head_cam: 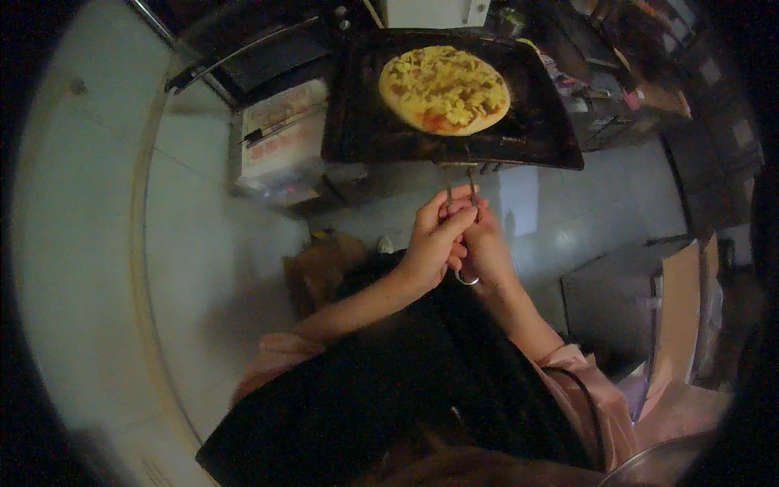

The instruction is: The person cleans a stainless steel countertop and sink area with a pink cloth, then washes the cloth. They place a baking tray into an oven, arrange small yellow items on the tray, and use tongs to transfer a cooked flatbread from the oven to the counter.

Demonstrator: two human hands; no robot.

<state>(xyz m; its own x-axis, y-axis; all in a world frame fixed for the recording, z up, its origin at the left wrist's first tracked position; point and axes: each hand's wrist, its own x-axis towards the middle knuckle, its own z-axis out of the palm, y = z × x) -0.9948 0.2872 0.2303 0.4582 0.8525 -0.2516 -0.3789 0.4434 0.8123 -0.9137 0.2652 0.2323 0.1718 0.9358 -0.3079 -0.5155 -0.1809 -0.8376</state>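
A dark rectangular baking tray (353, 125) is held out in front of me, roughly level. On it lies a round pizza (447, 91) with yellow cheese-like topping and some red sauce near its front edge. A thin metal tray handle (471, 173) clips the tray's near edge and runs back into my hands. My left hand (435, 240) is closed around this handle, its thumb on top. Pressed against it, my right hand (489, 246) also grips the handle, its fingers partly hidden. Below the hands shows a metal ring (467, 280), seemingly the handle's rear end.
Left of the tray stands a white printed box (283, 152) with a dark-handled tool on top. A long bar handle (255, 45) crosses a dark appliance at upper left. Behind the tray is a white panel (435, 13). Cardboard (678, 304) stands at right; a brown box (319, 262) sits on the floor.
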